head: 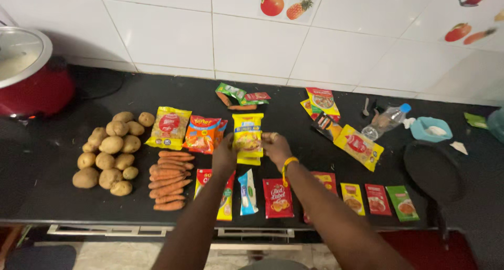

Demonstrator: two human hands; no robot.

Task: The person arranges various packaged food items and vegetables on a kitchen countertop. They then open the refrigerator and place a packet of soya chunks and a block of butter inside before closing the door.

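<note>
Both of my hands hold a yellow noodle packet at the middle of the black counter. My left hand grips its left edge and my right hand, with a yellow band on the wrist, grips its right edge. An orange snack packet and a yellow packet with a red label lie just left of it. Below my hands a row of small sachets lies along the front edge, among them a blue and white one and a red one.
A pile of potatoes and a bunch of carrots lie at the left. A red pot with a glass lid stands far left. A plastic bottle, a blue dish, a black pan and more packets are at the right.
</note>
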